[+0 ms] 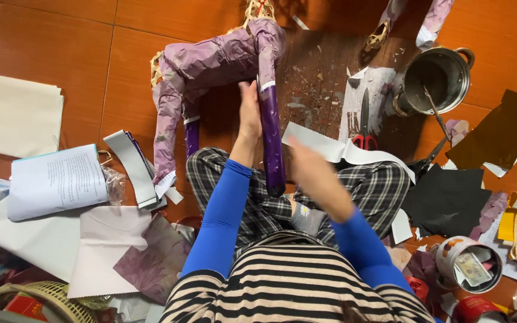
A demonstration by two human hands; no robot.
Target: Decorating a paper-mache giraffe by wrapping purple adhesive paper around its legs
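Most of the paper animal frame (pixel 210 66) on the floor is wrapped purple; bamboo shows at neck and rump. Your left hand (pixel 249 113) grips its dark purple leg (pixel 270 137); your right hand (pixel 312 170), blurred, holds a white paper strip (pixel 342 149), not applied yet.

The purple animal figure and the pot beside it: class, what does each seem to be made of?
Purple animal figure: probably paper over a woven cane frame; creased matt skin, bare lattice at the ends, glossier legs. Pot: metal, likely steel; shiny grey rim and handles.
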